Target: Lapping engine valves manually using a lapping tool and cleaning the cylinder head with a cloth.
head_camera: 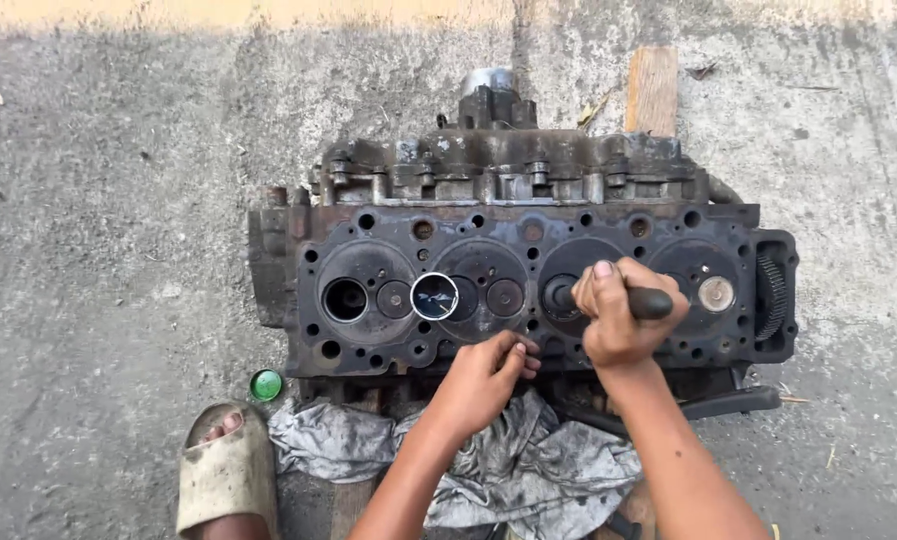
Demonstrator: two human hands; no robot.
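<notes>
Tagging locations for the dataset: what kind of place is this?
Probably an outdoor or roadside repair spot, not a fitted workshop. A greasy engine cylinder head sits on rags and a wood block directly on rough concrete ground. The person's sandalled foot rests beside it.

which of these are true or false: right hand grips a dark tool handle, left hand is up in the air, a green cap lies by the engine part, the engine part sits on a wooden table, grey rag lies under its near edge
1. The right hand grips a dark tool handle. True.
2. The left hand is up in the air. False: it rests on the near edge of the engine part.
3. A green cap lies by the engine part. True.
4. The engine part sits on a wooden table. False: it lies on concrete ground.
5. A grey rag lies under its near edge. True.
</notes>
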